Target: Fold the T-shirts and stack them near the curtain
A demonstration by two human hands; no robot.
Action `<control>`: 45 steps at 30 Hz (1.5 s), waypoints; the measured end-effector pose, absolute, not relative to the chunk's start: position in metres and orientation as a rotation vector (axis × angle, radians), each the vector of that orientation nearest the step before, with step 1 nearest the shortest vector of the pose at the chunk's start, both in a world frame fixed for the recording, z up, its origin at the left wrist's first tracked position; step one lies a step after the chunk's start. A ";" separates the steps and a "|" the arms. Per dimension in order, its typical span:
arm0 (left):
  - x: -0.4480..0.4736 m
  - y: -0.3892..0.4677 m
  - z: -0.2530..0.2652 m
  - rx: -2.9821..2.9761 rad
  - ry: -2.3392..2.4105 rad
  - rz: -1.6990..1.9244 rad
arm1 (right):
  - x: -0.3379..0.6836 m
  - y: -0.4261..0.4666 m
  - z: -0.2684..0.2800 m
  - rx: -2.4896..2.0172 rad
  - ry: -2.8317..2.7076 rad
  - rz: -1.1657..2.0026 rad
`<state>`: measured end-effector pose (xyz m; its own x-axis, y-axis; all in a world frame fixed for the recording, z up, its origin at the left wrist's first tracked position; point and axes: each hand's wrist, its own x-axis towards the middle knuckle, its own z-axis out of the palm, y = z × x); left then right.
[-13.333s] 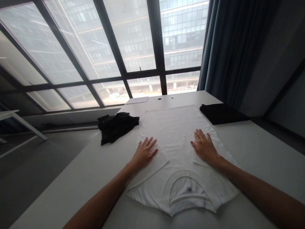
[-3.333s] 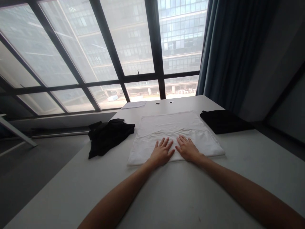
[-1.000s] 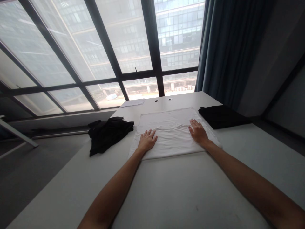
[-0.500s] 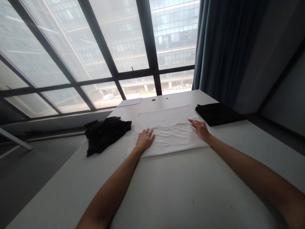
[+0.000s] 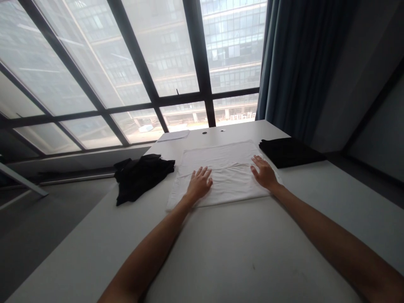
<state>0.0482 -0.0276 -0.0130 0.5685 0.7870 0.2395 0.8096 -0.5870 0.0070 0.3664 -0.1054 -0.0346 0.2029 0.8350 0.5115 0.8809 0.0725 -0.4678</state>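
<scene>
A white cloth garment [image 5: 227, 176] lies spread on the white table, a crease running across its middle and small wrinkles in its near half. My left hand [image 5: 200, 184] rests over the left part of the cloth with its fingers stretched out. On the right part, my right hand [image 5: 264, 173] is laid palm down, thumb apart from the fingers. Neither hand grips anything. The garment's exact kind cannot be made out.
To the left, a crumpled black garment [image 5: 140, 174] lies at the table [image 5: 233, 244] edge. A folded black cloth [image 5: 288, 151] is at the right. White papers [image 5: 173, 135] lie at the far left corner, before the windows. A blue curtain [image 5: 280, 63] hangs behind.
My left hand has shifted slightly right and forward over the white cloth. My right hand has turned from edge-on to flat, palm down. The black cloths have stayed in place.
</scene>
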 end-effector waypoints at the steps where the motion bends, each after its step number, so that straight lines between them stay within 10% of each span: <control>1: 0.055 -0.034 -0.014 -2.762 -1.316 -0.325 | 0.362 -0.107 -0.036 -1.831 -1.703 -0.098; 45: 0.071 -0.053 -0.029 -3.091 -1.104 -0.211 | 0.360 -0.104 -0.050 -2.050 -1.930 0.046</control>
<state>0.0708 -0.0530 -0.0294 0.7677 0.6369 0.0707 0.6181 -0.7651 0.1805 0.3597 -0.1044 -0.0503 0.0848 0.9768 0.1965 0.9665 -0.0327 -0.2546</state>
